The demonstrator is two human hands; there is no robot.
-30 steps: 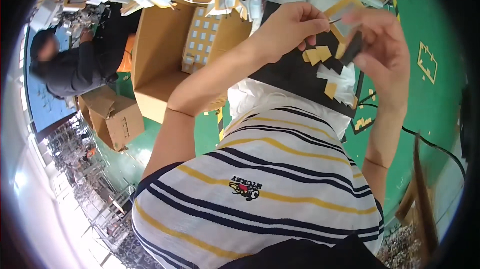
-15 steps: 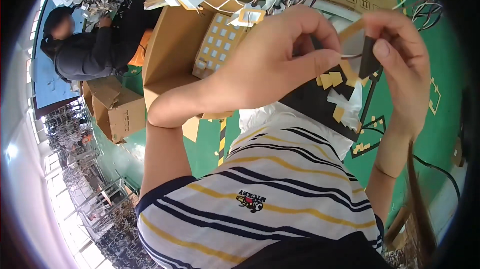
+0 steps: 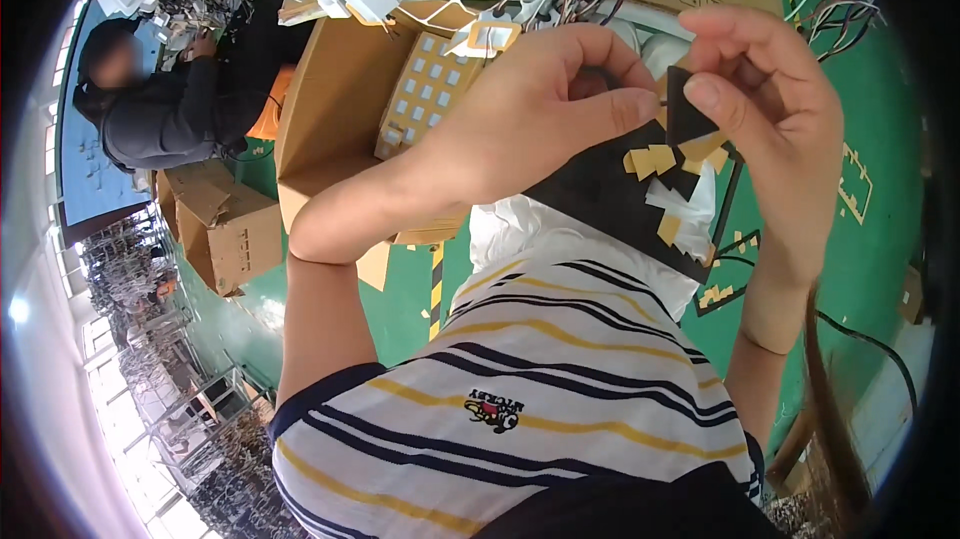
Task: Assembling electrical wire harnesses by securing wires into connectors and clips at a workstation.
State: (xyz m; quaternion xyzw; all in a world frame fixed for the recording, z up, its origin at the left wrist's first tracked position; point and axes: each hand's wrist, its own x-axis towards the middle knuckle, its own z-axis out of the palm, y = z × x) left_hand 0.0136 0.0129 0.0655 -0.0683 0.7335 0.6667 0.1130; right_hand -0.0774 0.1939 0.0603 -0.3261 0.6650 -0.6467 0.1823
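Note:
My right hand pinches a small black foam-like piece between thumb and fingers, in front of my chest. Close beside it, my left hand has its thumb and forefinger pressed together; what they hold is hidden. Below both hands a flat black sheet lies across my lap. Several small yellow squares rest on that sheet, along with thin whitish film scraps.
An open cardboard box at left holds a panel with rows of pale squares. White parts with wires stretch across the far side. Another person works at a blue table, far left. Black frames and yellow scraps lie on the green floor.
Both hands have shifted slightly left and drawn closer together. The black piece has turned to show its broad side, and the pale film that showed between my hands is no longer visible there.

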